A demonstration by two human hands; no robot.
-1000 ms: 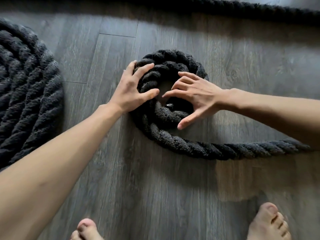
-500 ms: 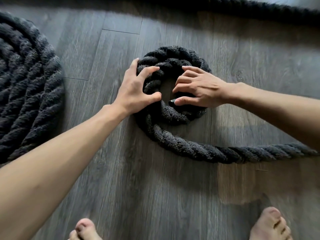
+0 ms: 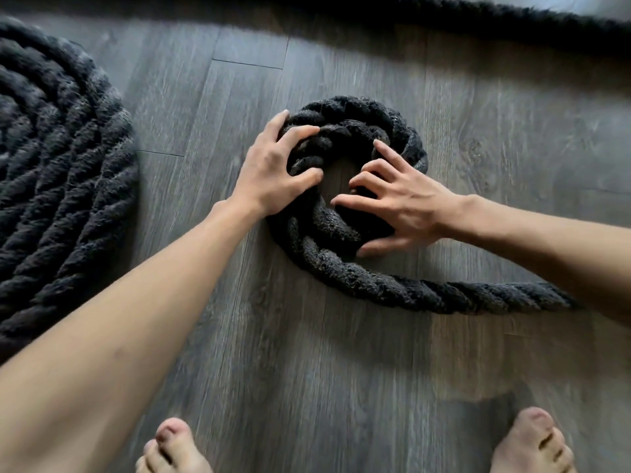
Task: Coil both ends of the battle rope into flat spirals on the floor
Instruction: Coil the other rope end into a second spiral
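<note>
A thick black battle rope lies on the grey wood floor. Its near end forms a small coil (image 3: 345, 117) of about two turns in the middle of the view, with a bare patch of floor at its centre. My left hand (image 3: 273, 169) grips the coil's left side, fingers curled over the turns. My right hand (image 3: 399, 206) presses on the coil's right inner part, fingers spread over the rope end, thumb on the floor side. The rope's tail (image 3: 461, 297) runs off to the right under my right forearm. A large flat finished spiral (image 3: 58, 186) lies at the left.
Another stretch of the rope (image 3: 512, 22) crosses the top of the view. My two bare feet, left foot (image 3: 170, 448) and right foot (image 3: 532, 442), stand at the bottom edge. Bare wood floor (image 3: 307, 370) lies between feet and coil.
My right hand has shifted from on top of the inner turn to splayed fingers over the coil's centre and right side. My left hand has curled tighter on the left side. The view moved slightly.
</note>
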